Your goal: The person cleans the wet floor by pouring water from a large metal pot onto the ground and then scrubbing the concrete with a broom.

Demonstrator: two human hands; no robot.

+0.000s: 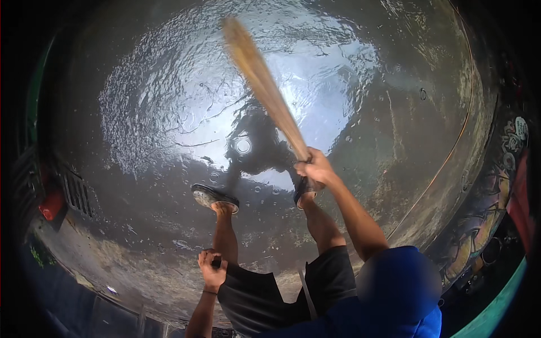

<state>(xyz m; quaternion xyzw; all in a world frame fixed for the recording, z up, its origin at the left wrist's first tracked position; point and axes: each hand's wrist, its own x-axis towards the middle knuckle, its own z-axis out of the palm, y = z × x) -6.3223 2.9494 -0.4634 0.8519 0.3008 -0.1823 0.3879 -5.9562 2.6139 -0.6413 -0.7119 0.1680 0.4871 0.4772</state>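
My right hand (316, 168) is wrapped round the narrow end of a tan stick broom (269, 96), a long bundle that widens toward its far tip. The broom slants up and to the left over the wet concrete floor (366, 186), its far end smeared by motion. Whether that tip touches the floor is hard to see. Beside my left knee, my left hand (212, 273) is closed, fingers curled round a small dark object (216, 262) whose kind I cannot make out.
Rippling water (146, 112) reflects light ahead of my shoes (214, 197). A floor grate (77, 193) and a red object (52, 205) are at the left. Along the right runs a thin orange cord (445, 163), near a painted wall (479, 225).
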